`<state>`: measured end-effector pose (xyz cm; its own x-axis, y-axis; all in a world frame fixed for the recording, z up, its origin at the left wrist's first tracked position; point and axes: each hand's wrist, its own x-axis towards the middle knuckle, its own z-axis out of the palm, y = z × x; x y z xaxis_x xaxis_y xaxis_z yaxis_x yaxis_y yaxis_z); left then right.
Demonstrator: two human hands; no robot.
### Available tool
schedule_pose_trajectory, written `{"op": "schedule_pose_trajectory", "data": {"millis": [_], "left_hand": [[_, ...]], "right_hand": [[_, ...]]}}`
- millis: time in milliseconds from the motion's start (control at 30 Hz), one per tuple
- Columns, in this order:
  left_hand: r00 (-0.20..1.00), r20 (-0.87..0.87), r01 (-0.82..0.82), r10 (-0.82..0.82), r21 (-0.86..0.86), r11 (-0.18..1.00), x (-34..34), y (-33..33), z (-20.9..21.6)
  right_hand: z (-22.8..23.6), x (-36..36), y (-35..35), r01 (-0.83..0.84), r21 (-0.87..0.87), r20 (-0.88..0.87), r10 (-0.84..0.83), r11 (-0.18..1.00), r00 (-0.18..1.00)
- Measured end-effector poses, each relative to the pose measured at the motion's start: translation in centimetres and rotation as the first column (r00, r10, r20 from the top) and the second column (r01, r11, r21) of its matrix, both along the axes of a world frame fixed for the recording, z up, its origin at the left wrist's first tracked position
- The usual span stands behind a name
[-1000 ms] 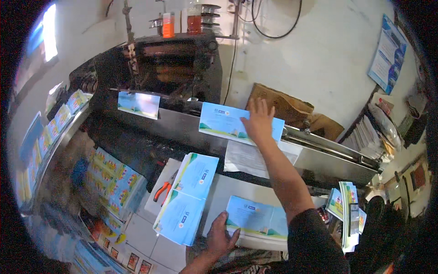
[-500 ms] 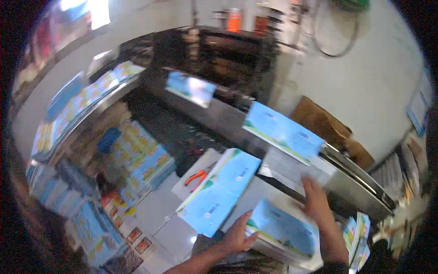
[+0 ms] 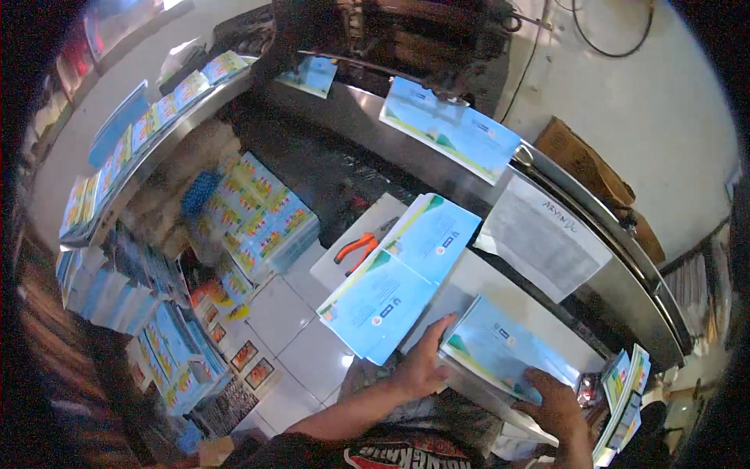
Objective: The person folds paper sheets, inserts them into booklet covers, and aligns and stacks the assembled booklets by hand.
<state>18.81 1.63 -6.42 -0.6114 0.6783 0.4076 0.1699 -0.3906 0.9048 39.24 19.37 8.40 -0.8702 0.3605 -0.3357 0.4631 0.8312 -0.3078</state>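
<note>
We had the blue stack point(image 3: 496, 332) on the white table point(image 3: 500, 279), between our two hands. Our left hand point(image 3: 423, 367) stood at its left end, thumb and fingers parted, against the edge without closing on it. Our right hand point(image 3: 553, 400) lay over the right end, fingers loosely spread and bent; we could not tell how firmly they pressed. We judged the step in hand to be steadying and squaring the stack. The next move seemed to call for even pressure at both ends. To the left lay a second stack point(image 3: 406, 273), pliers point(image 3: 357, 252) just beside it.
</note>
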Motion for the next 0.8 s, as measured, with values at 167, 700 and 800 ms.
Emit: {"op": "schedule_pose_trajectory", "data": {"millis": [167,700,800], "left_hand": [[0.982,-0.186,-0.064,0.022,-0.22,0.974,0.1,-0.8,-0.3],[0.904,-0.426,-0.178,-0.018,-0.414,0.893,0.2,0.1,0.0],[0.93,-0.367,-0.137,0.026,-0.278,0.951,0.6,0.8,-2.0]], "right_hand": [[4.8,-2.4,0.2,0.18,0.177,0.33,-0.231,0.968,0.915],[12.8,-18.7,20.0,0.505,0.57,-0.798,0.291,0.648,0.527],[5.4,-21.5,19.2,0.315,0.747,-0.546,0.271,0.585,0.793]]}}
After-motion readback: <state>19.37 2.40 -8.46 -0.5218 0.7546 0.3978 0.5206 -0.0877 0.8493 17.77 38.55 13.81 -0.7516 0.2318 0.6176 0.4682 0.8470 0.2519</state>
